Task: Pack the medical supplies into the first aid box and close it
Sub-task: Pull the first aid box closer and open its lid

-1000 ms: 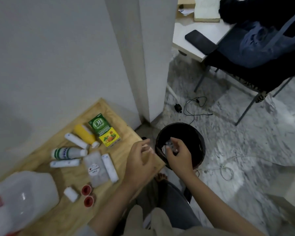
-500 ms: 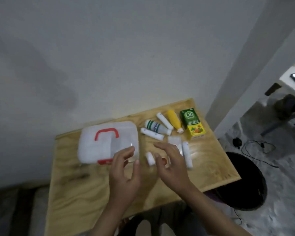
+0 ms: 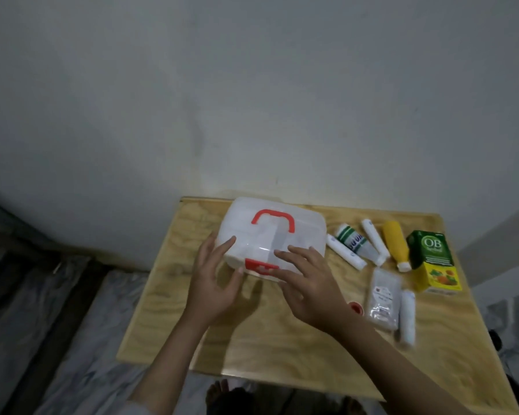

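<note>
A translucent white first aid box [image 3: 300, 223] with a red handle [image 3: 272, 219] and a red latch [image 3: 259, 266] lies closed on the wooden table [image 3: 282, 348]. My left hand [image 3: 215, 280] touches its front left corner with fingers spread. My right hand [image 3: 310, 287] rests over its front right edge, fingers apart, holding nothing. To the right lie white tubes [image 3: 345, 251], a green-striped bottle [image 3: 354, 239], a yellow bottle [image 3: 396, 244], a green and yellow carton [image 3: 432, 262], a clear packet [image 3: 384, 298], a white roll [image 3: 407, 316] and a red cap [image 3: 356, 308].
A grey wall [image 3: 252, 100] stands right behind the table. A dark mat or floor edge [image 3: 36, 295] lies to the left. A foot [image 3: 222, 393] shows below the table's near edge.
My right hand left the black bin on the floor. The view swung left onto the table, and both hands moved onto the front of the first aid box.
</note>
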`<move>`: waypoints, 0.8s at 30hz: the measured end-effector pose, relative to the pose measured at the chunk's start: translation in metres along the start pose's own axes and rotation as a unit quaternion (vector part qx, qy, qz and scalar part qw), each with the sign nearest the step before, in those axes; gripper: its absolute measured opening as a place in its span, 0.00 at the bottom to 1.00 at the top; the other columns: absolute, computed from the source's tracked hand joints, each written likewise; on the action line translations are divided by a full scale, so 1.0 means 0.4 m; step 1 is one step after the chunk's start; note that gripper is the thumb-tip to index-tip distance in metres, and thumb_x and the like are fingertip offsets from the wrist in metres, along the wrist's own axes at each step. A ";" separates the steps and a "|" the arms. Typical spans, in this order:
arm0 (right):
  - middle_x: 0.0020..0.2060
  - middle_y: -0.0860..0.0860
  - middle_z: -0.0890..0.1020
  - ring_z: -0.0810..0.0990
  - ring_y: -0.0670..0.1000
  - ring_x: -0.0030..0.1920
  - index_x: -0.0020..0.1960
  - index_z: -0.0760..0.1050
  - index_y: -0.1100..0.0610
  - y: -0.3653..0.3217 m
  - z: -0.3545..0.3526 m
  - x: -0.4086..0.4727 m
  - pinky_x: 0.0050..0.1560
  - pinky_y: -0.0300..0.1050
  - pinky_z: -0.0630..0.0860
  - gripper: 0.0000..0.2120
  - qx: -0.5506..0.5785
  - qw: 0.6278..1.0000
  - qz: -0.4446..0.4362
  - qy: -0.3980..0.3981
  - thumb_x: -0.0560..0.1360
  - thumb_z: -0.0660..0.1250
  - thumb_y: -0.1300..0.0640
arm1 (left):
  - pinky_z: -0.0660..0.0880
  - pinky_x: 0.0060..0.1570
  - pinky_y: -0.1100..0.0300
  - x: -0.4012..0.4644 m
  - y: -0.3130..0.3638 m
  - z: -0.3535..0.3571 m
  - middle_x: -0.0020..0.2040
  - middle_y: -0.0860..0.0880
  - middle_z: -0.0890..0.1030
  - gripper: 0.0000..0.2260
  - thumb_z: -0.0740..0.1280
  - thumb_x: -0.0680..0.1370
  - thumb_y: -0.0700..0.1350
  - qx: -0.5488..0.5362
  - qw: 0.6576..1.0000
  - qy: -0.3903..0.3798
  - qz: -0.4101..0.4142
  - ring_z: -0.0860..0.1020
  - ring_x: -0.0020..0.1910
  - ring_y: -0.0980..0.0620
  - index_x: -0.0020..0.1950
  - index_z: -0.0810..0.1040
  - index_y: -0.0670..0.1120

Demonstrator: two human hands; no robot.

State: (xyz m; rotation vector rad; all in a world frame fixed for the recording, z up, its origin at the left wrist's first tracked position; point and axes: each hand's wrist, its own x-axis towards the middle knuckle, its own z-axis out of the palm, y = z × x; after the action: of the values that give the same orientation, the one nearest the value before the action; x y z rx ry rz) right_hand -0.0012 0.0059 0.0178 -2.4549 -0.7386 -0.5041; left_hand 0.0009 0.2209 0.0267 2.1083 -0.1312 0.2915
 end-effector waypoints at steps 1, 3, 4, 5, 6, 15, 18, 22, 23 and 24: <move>0.60 0.54 0.80 0.73 0.56 0.63 0.57 0.78 0.50 0.009 0.013 -0.005 0.63 0.62 0.71 0.13 -0.010 1.000 -0.012 0.009 0.73 0.67 0.56 | 0.61 0.63 0.76 -0.001 -0.015 0.012 0.72 0.49 0.64 0.23 0.68 0.73 0.53 -0.002 1.000 0.000 0.003 0.58 0.70 0.70 0.67 0.73 0.52; 0.60 0.55 0.80 0.73 0.56 0.63 0.56 0.79 0.51 0.026 0.038 -0.011 0.63 0.63 0.71 0.12 -0.027 0.999 -0.034 0.030 0.73 0.68 0.55 | 0.61 0.61 0.78 -0.005 -0.043 0.036 0.73 0.51 0.62 0.23 0.69 0.73 0.48 -0.011 1.000 0.015 0.011 0.58 0.71 0.70 0.68 0.73 0.50; 0.60 0.55 0.80 0.73 0.56 0.63 0.56 0.79 0.52 0.033 0.049 -0.012 0.63 0.62 0.71 0.12 -0.040 0.997 -0.046 0.041 0.73 0.69 0.54 | 0.62 0.61 0.78 -0.006 -0.056 0.048 0.73 0.52 0.62 0.24 0.69 0.72 0.46 -0.014 0.999 0.028 0.018 0.59 0.71 0.69 0.68 0.72 0.50; 0.59 0.56 0.81 0.73 0.56 0.62 0.56 0.80 0.52 0.040 0.060 -0.014 0.63 0.62 0.71 0.12 -0.054 0.996 -0.058 0.051 0.73 0.69 0.54 | 0.62 0.61 0.78 -0.008 -0.068 0.059 0.73 0.53 0.62 0.24 0.70 0.72 0.46 -0.017 0.999 0.041 0.027 0.59 0.71 0.67 0.68 0.72 0.50; 0.59 0.56 0.81 0.73 0.56 0.62 0.55 0.80 0.52 0.045 0.068 -0.014 0.62 0.61 0.71 0.12 -0.069 0.993 -0.073 0.064 0.73 0.69 0.53 | 0.63 0.61 0.77 -0.010 -0.078 0.068 0.73 0.53 0.62 0.25 0.70 0.72 0.46 -0.018 0.998 0.052 0.035 0.59 0.72 0.65 0.69 0.71 0.51; 0.56 0.61 0.82 0.77 0.62 0.55 0.51 0.82 0.55 0.092 0.087 -0.001 0.56 0.62 0.73 0.08 -0.183 0.953 -0.190 0.149 0.72 0.71 0.57 | 0.69 0.64 0.53 -0.007 -0.151 0.125 0.75 0.55 0.57 0.36 0.75 0.69 0.49 0.035 0.987 0.122 0.100 0.56 0.71 0.56 0.70 0.61 0.68; 0.56 0.61 0.82 0.79 0.64 0.54 0.50 0.82 0.56 0.101 0.065 0.008 0.55 0.63 0.74 0.08 -0.183 0.953 -0.203 0.129 0.73 0.71 0.56 | 0.68 0.61 0.55 0.001 -0.156 0.127 0.74 0.51 0.58 0.36 0.75 0.70 0.49 0.059 0.982 0.136 0.118 0.54 0.66 0.59 0.69 0.60 0.70; 0.56 0.60 0.82 0.79 0.64 0.57 0.51 0.81 0.56 0.092 0.043 0.002 0.58 0.66 0.72 0.09 -0.172 0.957 -0.203 0.116 0.75 0.66 0.54 | 0.72 0.61 0.50 0.008 -0.155 0.125 0.74 0.46 0.58 0.36 0.75 0.70 0.52 0.101 0.977 0.145 0.116 0.61 0.68 0.47 0.73 0.61 0.63; 0.55 0.60 0.82 0.79 0.63 0.57 0.51 0.80 0.56 0.087 0.038 0.003 0.56 0.66 0.74 0.09 -0.165 0.958 -0.200 0.121 0.76 0.65 0.54 | 0.71 0.62 0.49 0.011 -0.151 0.124 0.75 0.45 0.57 0.38 0.75 0.70 0.53 0.107 0.979 0.142 0.103 0.61 0.70 0.44 0.74 0.59 0.64; 0.54 0.60 0.83 0.80 0.63 0.56 0.51 0.80 0.57 0.082 0.034 0.006 0.54 0.65 0.76 0.10 -0.160 0.959 -0.196 0.126 0.77 0.63 0.55 | 0.70 0.64 0.48 0.014 -0.145 0.123 0.76 0.44 0.56 0.40 0.75 0.69 0.53 0.101 0.982 0.133 0.088 0.61 0.72 0.43 0.74 0.55 0.66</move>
State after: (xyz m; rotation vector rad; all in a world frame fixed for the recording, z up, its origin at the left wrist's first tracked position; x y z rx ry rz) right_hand 0.0226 -0.0087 -0.0041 -2.4629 -1.1126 -1.1452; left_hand 0.0261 0.2100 -0.0445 2.2380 -0.1353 0.7158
